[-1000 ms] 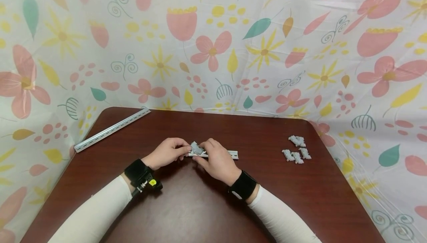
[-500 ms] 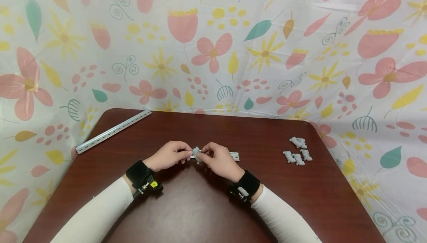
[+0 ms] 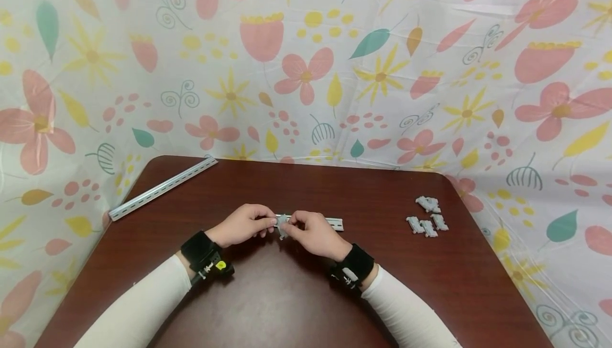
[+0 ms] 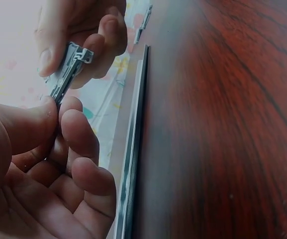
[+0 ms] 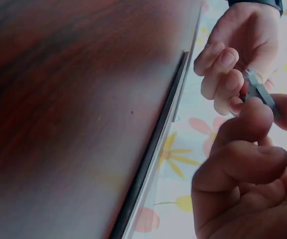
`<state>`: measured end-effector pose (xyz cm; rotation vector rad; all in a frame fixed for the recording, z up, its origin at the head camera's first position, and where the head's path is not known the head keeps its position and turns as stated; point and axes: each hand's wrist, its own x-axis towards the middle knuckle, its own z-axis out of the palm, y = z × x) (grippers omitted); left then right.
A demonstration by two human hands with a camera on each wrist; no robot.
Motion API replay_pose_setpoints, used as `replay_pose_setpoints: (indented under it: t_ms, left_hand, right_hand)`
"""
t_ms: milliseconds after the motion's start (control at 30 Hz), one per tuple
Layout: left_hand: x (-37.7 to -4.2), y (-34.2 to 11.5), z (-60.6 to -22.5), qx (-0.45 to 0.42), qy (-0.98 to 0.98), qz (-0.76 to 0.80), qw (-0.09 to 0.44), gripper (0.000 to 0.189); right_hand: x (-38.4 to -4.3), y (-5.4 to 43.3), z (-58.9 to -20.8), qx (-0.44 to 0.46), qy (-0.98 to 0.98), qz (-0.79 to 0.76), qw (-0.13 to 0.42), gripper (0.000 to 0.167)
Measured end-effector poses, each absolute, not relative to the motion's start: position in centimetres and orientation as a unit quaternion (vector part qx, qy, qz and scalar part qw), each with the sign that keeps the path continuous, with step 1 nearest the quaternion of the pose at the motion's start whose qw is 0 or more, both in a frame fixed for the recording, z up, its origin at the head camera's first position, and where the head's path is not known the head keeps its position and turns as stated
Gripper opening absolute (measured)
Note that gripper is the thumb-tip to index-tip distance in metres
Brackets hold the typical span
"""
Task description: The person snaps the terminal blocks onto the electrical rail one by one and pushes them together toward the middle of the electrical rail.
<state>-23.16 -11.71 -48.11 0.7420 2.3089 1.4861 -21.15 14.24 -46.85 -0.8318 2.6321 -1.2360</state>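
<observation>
Between the two hands is a small, thin grey terminal block, lifted over a short slotted DIN rail that lies on the table. My left hand pinches one end of the block between thumb and index finger. On the opposite end, my right hand grips it with thumb and fingers. Seen from the left wrist, the terminal block is tilted, with a small clip foot at its upper end. The right wrist view has the block partly hidden behind fingertips, and the rail apart from both hands.
Several similar grey blocks lie in a loose group at the right of the dark red-brown table. A long slotted rail rests diagonally by the back left edge. A flower-printed curtain hangs behind the table.
The terminal block has turned from lying slanted over the rail to standing more upright, nearer the person. My right hand has shifted its grip on it, thumb now across its face.
</observation>
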Motion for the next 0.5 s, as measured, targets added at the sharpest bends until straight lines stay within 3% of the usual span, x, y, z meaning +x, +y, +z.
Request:
replay_pose_setpoints:
  t_ms: [500]
  left_hand:
    - [-22.92, -11.86, -48.14, 0.285, 0.793, 0.512, 0.167, 0.014]
  right_hand:
    - [-20.75, 14.0, -46.83, -0.304, 0.859, -0.403, 0.088, 0.036]
